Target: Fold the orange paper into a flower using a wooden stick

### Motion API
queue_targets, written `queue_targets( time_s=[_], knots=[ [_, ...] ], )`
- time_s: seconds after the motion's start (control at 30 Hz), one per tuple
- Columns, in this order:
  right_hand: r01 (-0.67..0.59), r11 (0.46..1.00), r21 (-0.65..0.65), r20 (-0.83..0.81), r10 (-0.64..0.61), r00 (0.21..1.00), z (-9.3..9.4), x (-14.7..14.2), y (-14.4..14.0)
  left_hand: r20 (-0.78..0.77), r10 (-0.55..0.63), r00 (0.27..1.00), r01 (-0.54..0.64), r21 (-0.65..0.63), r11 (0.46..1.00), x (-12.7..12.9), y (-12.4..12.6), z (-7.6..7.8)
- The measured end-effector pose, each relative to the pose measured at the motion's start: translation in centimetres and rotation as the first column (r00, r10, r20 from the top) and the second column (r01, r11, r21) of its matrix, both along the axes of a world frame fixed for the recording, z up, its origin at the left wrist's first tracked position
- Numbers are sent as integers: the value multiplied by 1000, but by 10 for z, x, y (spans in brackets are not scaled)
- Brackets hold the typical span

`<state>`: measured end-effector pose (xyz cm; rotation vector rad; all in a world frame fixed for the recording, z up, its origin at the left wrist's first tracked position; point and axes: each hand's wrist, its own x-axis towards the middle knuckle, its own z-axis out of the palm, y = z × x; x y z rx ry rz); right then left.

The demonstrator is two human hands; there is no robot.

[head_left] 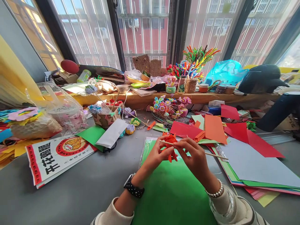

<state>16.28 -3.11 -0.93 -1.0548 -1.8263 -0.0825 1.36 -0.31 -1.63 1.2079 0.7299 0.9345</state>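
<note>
Between my hands is an orange-red folded paper flower [172, 140] with pointed petals, held above a glossy green mat [174, 190]. My left hand [159, 153], with a black dotted watch strap at the wrist, has its fingers closed around the flower from below and the left. My right hand [193, 154], wearing a pearl bracelet, pinches a thin wooden stick [217, 156]. One end of the stick lies across a petal, and the other sticks out right behind the hand. My fingers hide part of the flower.
Red and orange paper sheets [214, 129] lie behind my right hand, with a stack of coloured paper [260, 162] farther right. A printed paper bag [61, 157] is at left. Bead-like flowers [167, 106], a basket [106, 118] and pipe cleaners [193, 67] stand toward the windows.
</note>
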Motion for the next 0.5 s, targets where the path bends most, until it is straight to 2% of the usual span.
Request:
queue_targets(
  time_s=[0.1,0.23,0.37,0.5],
  knots=[
    [25,996,83,95,-33,995,-2,-1,0,38,-7,999,10,-79,997,1,-1,4],
    [37,977,209,263,-92,960,-4,-3,1,31,24,999,-20,-120,993,2,0,4],
    [63,940,334,306,-172,936,-5,-5,2,37,48,998,-42,-155,987,3,1,3],
    [67,940,335,311,-177,934,-4,-7,2,61,52,997,-41,-170,985,4,1,4]
  ],
)
